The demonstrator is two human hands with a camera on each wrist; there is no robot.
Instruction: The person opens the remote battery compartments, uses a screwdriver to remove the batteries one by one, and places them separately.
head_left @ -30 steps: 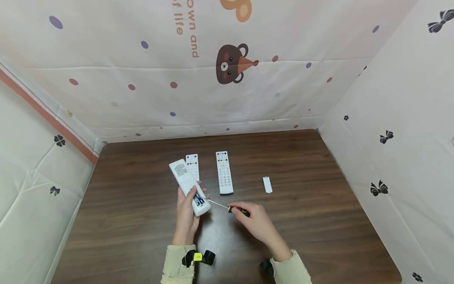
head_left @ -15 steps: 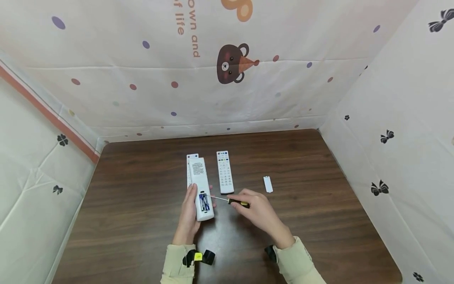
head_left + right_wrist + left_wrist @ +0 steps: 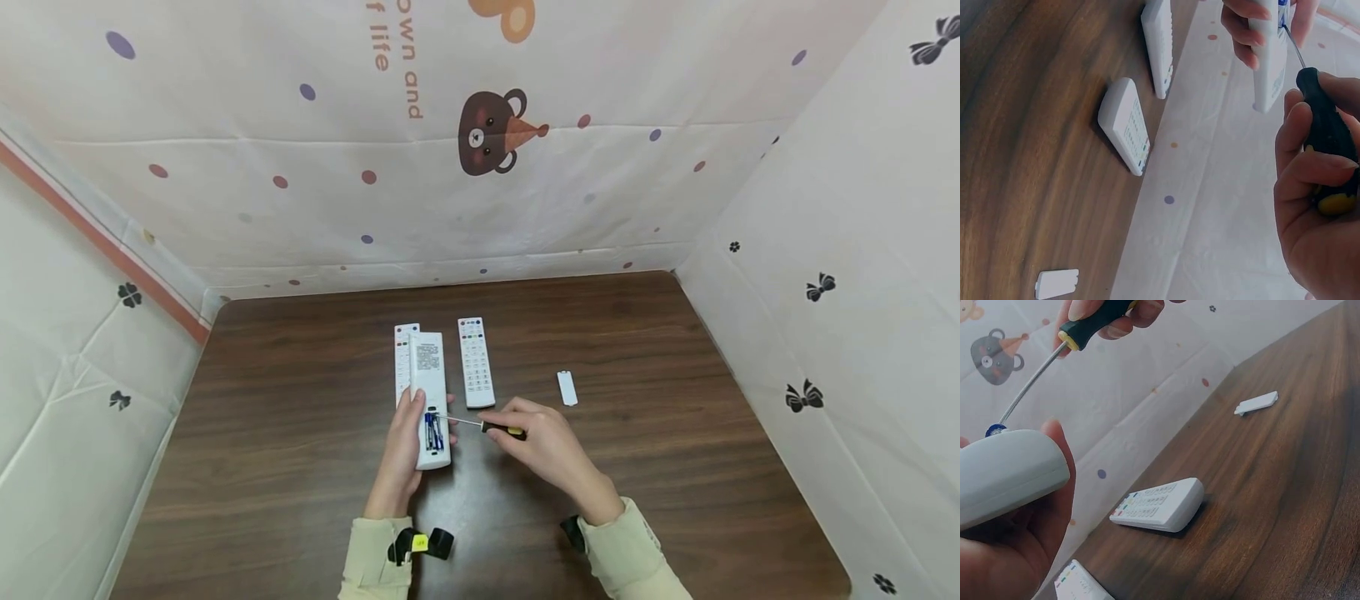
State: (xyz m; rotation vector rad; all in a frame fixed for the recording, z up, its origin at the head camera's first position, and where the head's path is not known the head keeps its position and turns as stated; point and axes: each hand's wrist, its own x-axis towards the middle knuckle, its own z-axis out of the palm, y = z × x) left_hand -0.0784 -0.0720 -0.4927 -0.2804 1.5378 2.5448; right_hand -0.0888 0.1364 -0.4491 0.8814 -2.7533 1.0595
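My left hand [image 3: 399,457] grips a white remote control [image 3: 429,385] with its back turned up and its battery compartment uncovered. Blue batteries [image 3: 433,435] lie inside that compartment. In the left wrist view, a blue battery end [image 3: 995,429] shows just above the remote's edge, right at the screwdriver's tip. My right hand [image 3: 550,454] holds the screwdriver [image 3: 1325,128] by its dark green and yellow handle, fingers wrapped round it. The thin metal shaft [image 3: 1032,382] reaches leftward from that hand to the compartment's upper end.
On the brown wooden table [image 3: 285,467] another white remote [image 3: 476,363] lies buttons up, right of the held one. A further white remote [image 3: 402,354] is partly hidden behind it. Farther right lies a small white battery cover [image 3: 567,388]. Patterned white sheets [image 3: 247,183] enclose the table's sides.
The held remote has turned from a leftward slant to nearly straight ahead. My right hand has moved slightly up, keeping the screwdriver tip at the compartment. The other remotes and cover stay put.
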